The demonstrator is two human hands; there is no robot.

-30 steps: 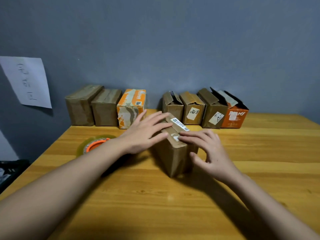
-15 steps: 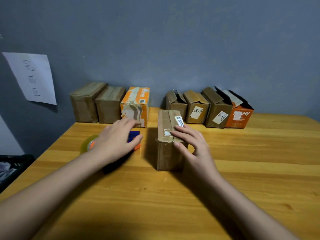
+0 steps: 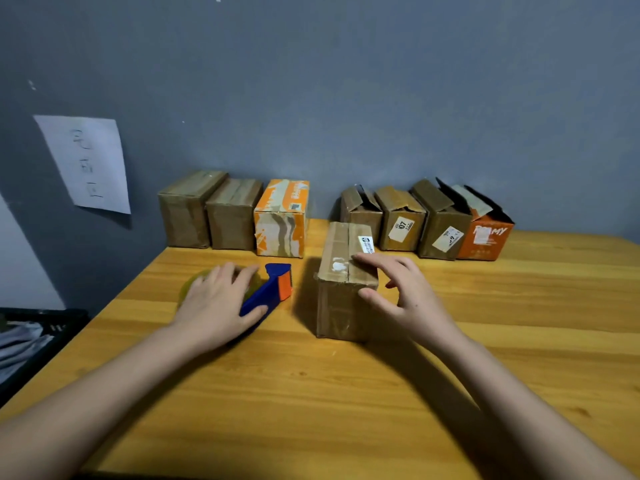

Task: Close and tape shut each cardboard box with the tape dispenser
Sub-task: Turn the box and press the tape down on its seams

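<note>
The left hand (image 3: pixel 216 303) lies over the tape dispenser (image 3: pixel 268 291), palm down, its fingers spread across the roll of tape (image 3: pixel 188 289) and its thumb laid along the blue handle; whether the fingers have actually curled into a grip I cannot tell from here. The dispenser sits flat on the wooden table (image 3: pixel 311 393), its blue and orange head pointing toward the wall.

Just to its right stands the brown cardboard box (image 3: pixel 341 299) being worked on, end toward the person, flaps folded down, with a white barcode sticker (image 3: pixel 366 244) on its lid. The right hand (image 3: pixel 403 296) is at this box's near right corner: the fingertips (image 3: pixel 360 259) rest on the top flap, the thumb presses the side, and the fingers are only loosely bent, holding the flap down, not clutching it.

Against the grey wall (image 3: pixel 346 98) runs a row of boxes. On the left are two plain brown boxes (image 3: pixel 211 213) and an orange and white box (image 3: pixel 281 221), all with their tops shut. On the right are three brown boxes (image 3: pixel 401 220) with flaps standing up, two of them with white labels, and then an orange box (image 3: pixel 485 235), also open.

A sheet of paper (image 3: pixel 86 164) with handwriting hangs on the wall at left. Below the table's left edge sits a dark crate (image 3: pixel 41 327).
</note>
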